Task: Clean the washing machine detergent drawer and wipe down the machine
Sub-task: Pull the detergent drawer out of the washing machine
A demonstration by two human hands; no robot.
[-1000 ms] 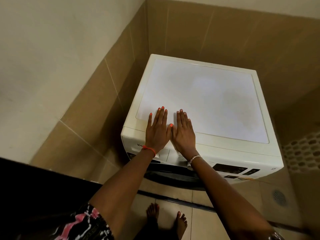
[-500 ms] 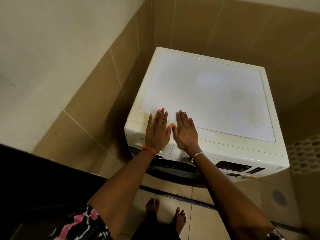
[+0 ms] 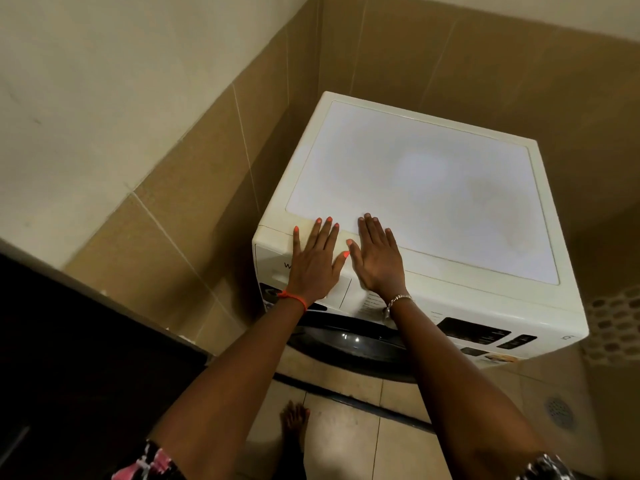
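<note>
Hands, left (image 3: 313, 263) and right (image 3: 377, 258), lie flat, grips wide and empty, on white boxy washing machine (image 3: 433, 202); without cloth, grime likely smears.

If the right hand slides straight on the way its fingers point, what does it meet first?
Nothing on the lid, as far as this view shows. The right hand lies flat on the washing machine top, fingers pointing toward the back. The panel ahead looks bare; the brown tiled wall would probably come first, though depth is unclear.
</note>
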